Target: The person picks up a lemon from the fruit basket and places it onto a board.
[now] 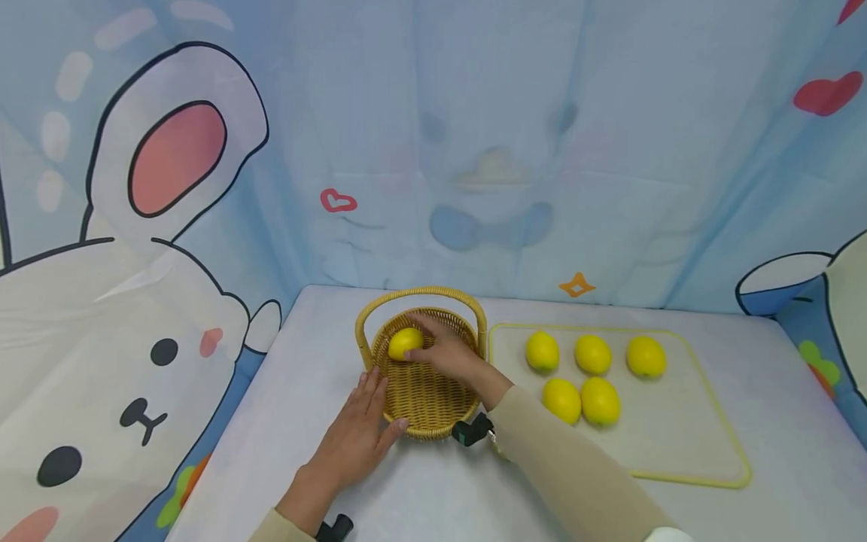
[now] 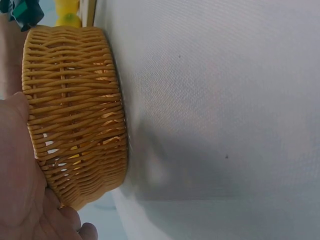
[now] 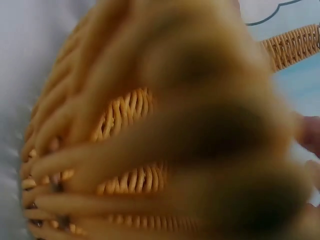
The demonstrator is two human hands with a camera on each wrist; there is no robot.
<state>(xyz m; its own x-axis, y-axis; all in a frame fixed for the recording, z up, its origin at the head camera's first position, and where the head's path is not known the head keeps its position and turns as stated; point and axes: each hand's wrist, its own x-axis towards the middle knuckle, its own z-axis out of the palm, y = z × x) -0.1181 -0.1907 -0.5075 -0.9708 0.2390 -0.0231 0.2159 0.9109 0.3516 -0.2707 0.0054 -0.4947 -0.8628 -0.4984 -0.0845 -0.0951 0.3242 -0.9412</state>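
Note:
A woven wicker basket (image 1: 427, 399) with an arched handle stands on the table. Inside it, toward the back left, lies a yellow lemon (image 1: 404, 343). My right hand (image 1: 447, 350) reaches over the basket's right rim, thumb and fingers spread beside the lemon's right side; whether they touch it is hard to tell. My left hand (image 1: 355, 429) rests against the basket's near-left side with its fingers extended and the thumb by the front rim. In the left wrist view, that hand (image 2: 22, 175) touches the basket wall (image 2: 77, 115). Blurred wicker (image 3: 200, 125) fills most of the right wrist view.
Right of the basket lies a pale cutting board (image 1: 677, 429) with a yellow edge, bearing several lemons (image 1: 600, 401). Behind the white table (image 1: 420, 497) hangs a blue cartoon-printed curtain (image 1: 501, 248). The basket's handle (image 1: 427, 291) arches over its back part.

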